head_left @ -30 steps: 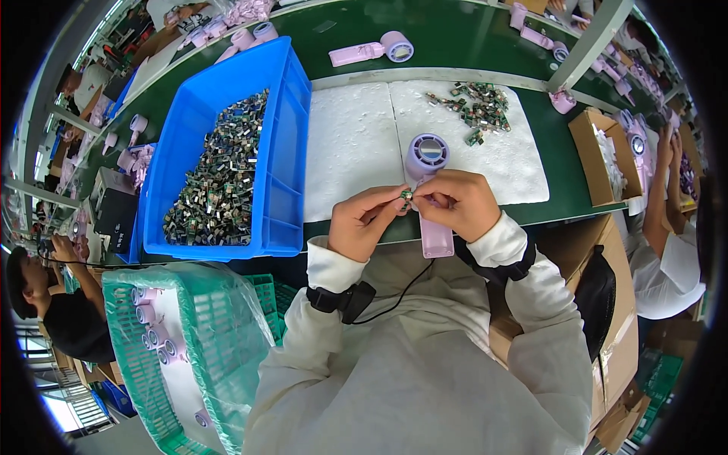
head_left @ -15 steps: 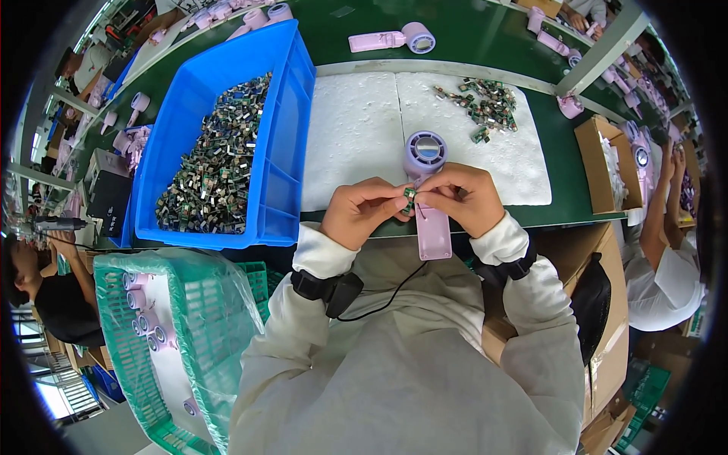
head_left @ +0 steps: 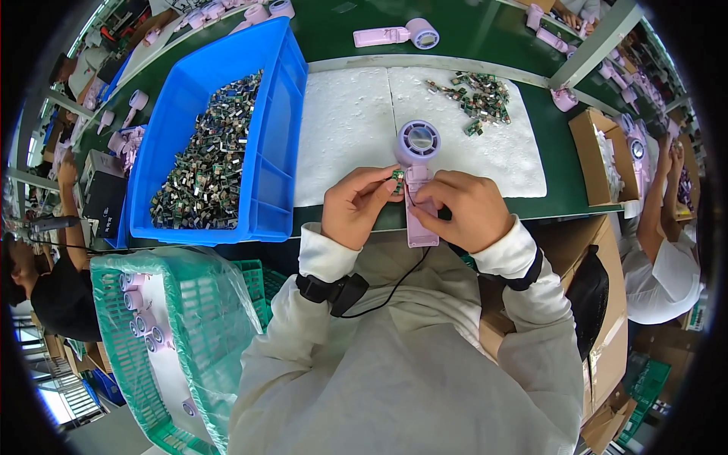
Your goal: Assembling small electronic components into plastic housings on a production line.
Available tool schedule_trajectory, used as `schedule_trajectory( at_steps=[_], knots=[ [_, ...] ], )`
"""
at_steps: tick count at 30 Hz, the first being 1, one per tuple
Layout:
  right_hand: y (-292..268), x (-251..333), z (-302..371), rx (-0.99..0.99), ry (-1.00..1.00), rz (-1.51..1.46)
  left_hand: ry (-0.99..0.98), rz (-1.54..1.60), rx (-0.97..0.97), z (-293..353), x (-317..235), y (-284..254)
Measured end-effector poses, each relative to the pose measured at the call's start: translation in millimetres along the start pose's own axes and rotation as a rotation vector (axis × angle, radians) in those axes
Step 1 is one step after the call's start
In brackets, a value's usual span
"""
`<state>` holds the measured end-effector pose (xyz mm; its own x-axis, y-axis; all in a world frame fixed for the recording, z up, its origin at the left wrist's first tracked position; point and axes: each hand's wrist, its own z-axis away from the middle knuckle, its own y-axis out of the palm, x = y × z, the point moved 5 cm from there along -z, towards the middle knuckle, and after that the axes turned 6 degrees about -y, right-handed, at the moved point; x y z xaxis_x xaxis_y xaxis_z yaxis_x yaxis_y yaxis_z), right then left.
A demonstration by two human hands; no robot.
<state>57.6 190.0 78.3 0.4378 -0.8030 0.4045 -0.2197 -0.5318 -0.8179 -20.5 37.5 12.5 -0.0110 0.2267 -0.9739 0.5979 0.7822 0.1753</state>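
Observation:
A pale purple handheld fan (head_left: 419, 139) lies at the table's front edge, its round head away from me and its opened handle toward me. Between the thumb and fingers of my left hand (head_left: 355, 206) is a small green circuit board (head_left: 397, 180), held just left of the handle. My right hand (head_left: 472, 210) is bent over the handle with thumb and forefinger closed together. A thin dark wire shows beside those fingertips; whether they pinch it or the casing is hidden.
Left of the white foam sheet (head_left: 341, 114) stands a blue bin (head_left: 273, 144) full of small circuit boards. More boards (head_left: 485, 102) are heaped on the foam's far right. Another fan (head_left: 387, 36) lies beyond. A cardboard box (head_left: 595, 163) sits right; a green basket (head_left: 205, 326) holds fan parts lower left.
My hands have moved apart. The left has kept the circuit board and shifted it left of the handle, while the right has come down over the handle. The whole view has shifted slightly.

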Motion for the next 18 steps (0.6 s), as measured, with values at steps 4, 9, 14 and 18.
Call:
schedule_trajectory(
  at_steps=[4,9,14,18],
  knots=[
    [7.2,3.8,0.2,-0.049,-0.034,0.164,-0.041,-0.05,-0.002,-0.3,0.4,0.4],
    [-2.0,12.7,-2.1,-0.099,0.029,0.218,-0.013,-0.066,-0.019,4.5,0.9,-0.9],
    [3.0,5.3,-2.5,-0.149,0.051,0.048,-0.095,-0.034,-0.001,1.2,4.5,0.8],
    [8.5,-0.9,-2.0,-0.203,0.03,-0.262,-0.13,0.018,-0.015,0.7,5.4,-1.8]
  ],
)
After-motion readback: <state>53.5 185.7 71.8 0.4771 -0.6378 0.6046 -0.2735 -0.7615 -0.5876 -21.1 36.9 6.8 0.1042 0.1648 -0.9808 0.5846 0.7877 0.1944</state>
